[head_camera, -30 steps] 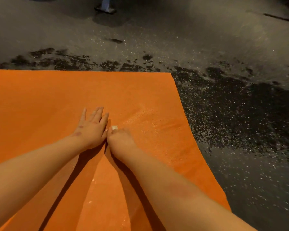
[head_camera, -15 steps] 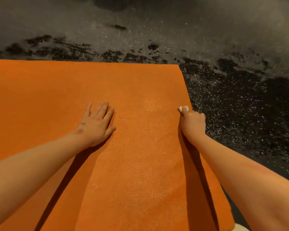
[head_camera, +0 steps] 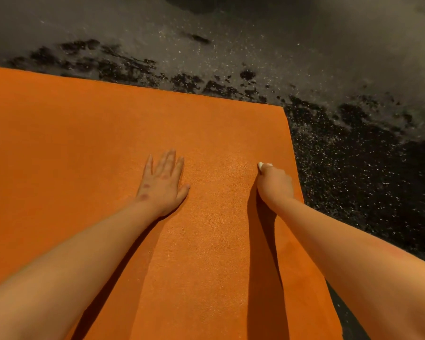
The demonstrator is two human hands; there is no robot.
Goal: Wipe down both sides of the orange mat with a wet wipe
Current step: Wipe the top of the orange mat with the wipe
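Right hand has its fingers curled round a small white wipe (only a corner shows), pressed to the orange mat near its right edge; left hand lies flat, fingers straight, just beside; the mat lies on dark speckled ground.

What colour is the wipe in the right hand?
White: a small wad of the wet wipe peeks past the right hand, seen in the head view.
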